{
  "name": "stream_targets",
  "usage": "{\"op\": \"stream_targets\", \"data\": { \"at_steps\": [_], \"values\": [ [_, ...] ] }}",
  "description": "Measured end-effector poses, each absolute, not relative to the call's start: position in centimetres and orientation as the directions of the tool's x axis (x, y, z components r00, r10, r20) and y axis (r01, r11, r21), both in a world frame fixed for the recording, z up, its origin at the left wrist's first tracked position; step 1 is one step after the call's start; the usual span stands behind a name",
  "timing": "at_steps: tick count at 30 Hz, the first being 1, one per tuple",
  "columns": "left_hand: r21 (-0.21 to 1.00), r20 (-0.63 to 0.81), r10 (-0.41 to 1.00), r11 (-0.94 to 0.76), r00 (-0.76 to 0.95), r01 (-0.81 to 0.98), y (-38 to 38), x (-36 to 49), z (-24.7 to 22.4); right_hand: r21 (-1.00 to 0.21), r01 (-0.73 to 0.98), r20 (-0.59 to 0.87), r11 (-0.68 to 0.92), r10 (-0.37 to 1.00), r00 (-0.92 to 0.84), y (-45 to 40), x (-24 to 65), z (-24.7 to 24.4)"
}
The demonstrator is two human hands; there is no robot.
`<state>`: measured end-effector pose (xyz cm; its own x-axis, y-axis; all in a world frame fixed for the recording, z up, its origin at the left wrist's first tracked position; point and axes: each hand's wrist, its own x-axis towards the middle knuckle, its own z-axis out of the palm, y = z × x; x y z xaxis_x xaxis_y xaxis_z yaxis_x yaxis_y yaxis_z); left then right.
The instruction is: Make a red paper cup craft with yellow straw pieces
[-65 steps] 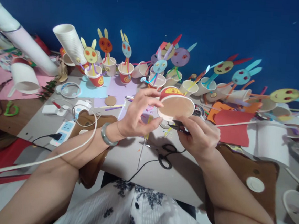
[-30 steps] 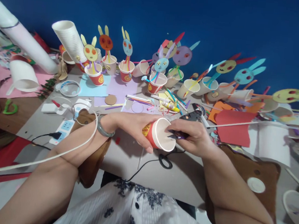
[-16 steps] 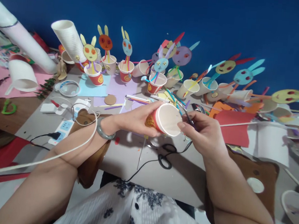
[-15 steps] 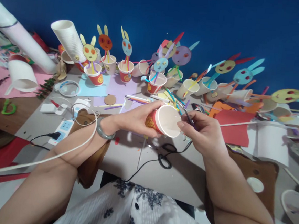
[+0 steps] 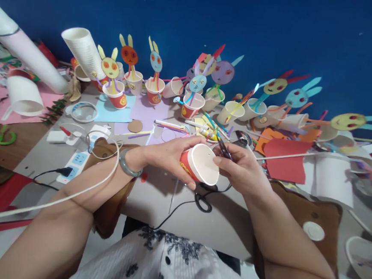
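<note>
My left hand [image 5: 178, 158] is wrapped round a red-and-white paper cup [image 5: 206, 166], tilted with its open mouth towards me and to the right. A small dark mark shows on the cup's inner wall near the upper rim. My right hand [image 5: 240, 163] grips a slim dark tool [image 5: 224, 147], its kind unclear, partly covered by the fingers. The right thumb is at the cup's right rim. Below the cup, a pair of black-handled scissors [image 5: 203, 203] lies on the grey table [image 5: 217, 228], partly hidden, with a black cord beside it.
Behind stand several paper cups with rabbit-face figures [image 5: 197, 83]. Pens and strips [image 5: 170, 126] and red paper [image 5: 285, 160] lie across the table. To the left are a cup stack [image 5: 83, 49], tape roll [image 5: 82, 111] and power strip [image 5: 74, 165]. A white cable crosses my left arm.
Both hands and the cup have moved slightly down, and the cup has tipped further. The dark tool in my right hand now points more upward. The view has shifted a little.
</note>
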<state>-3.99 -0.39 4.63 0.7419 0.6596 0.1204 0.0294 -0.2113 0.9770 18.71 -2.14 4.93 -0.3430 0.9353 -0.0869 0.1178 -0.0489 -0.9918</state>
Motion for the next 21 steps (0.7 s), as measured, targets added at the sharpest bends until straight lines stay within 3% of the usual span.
{"op": "stream_targets", "data": {
  "at_steps": [2, 5, 8, 13, 17, 21],
  "values": [
    [0.981, 0.109, 0.674, -0.191, 0.731, 0.030, -0.4, -4.0, 4.5, -0.990, 0.140, -0.052, -0.005, 0.939, -0.340, -2.0, 18.7, 4.9],
    [0.983, 0.100, 0.715, -0.179, 0.692, 0.043, -0.4, -4.2, 4.5, -0.923, 0.321, 0.118, 0.210, 0.952, -0.282, -1.9, 19.0, 5.2],
    [0.985, 0.089, 0.747, -0.165, 0.659, 0.055, -0.4, -4.3, 4.6, -0.749, 0.519, 0.272, 0.411, 0.906, -0.324, -1.9, 20.0, 5.7],
    [0.985, 0.048, 0.761, -0.146, 0.647, 0.098, -0.4, -4.2, 4.9, -0.395, 0.665, 0.354, 0.634, 0.773, -0.527, -2.2, 21.6, 6.8],
    [0.982, 0.043, 0.754, -0.154, 0.655, 0.112, -0.4, -4.2, 4.9, -0.165, 0.684, 0.434, 0.711, 0.675, -0.597, -2.5, 21.7, 6.9],
    [0.974, 0.035, 0.755, -0.172, 0.655, 0.146, -0.4, -4.3, 5.0, 0.008, 0.735, 0.483, 0.678, 0.641, -0.596, -2.7, 21.3, 6.4]
  ]
}}
